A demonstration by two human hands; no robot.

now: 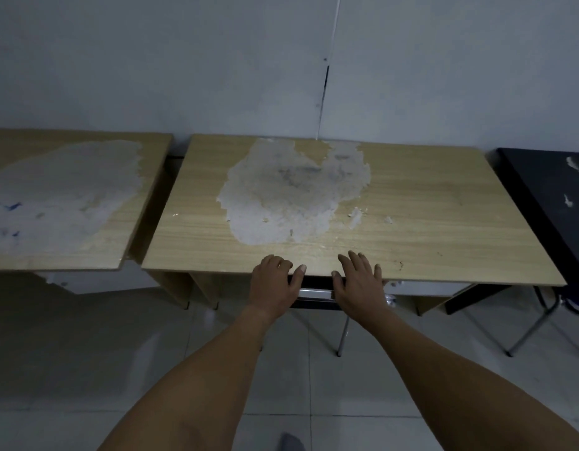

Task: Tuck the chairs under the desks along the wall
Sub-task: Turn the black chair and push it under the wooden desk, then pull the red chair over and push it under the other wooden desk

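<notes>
A wooden desk (428,222) with a large patch of peeled veneer stands against the wall in the middle of the view. A black chair with a chrome frame (315,292) sits almost wholly beneath its front edge; only the top of the backrest and one metal leg (343,336) show. My left hand (273,283) and my right hand (358,283) rest side by side on the backrest top, fingers spread forward over the desk edge and apart. Whether the fingers curl around the backrest is hidden.
A second worn wooden desk (128,222) stands to the left with a narrow gap between. A black desk (548,196) is at the right, with a folding chair's metal legs (541,323) and blue seat under it. Pale tiled floor (86,353) lies below.
</notes>
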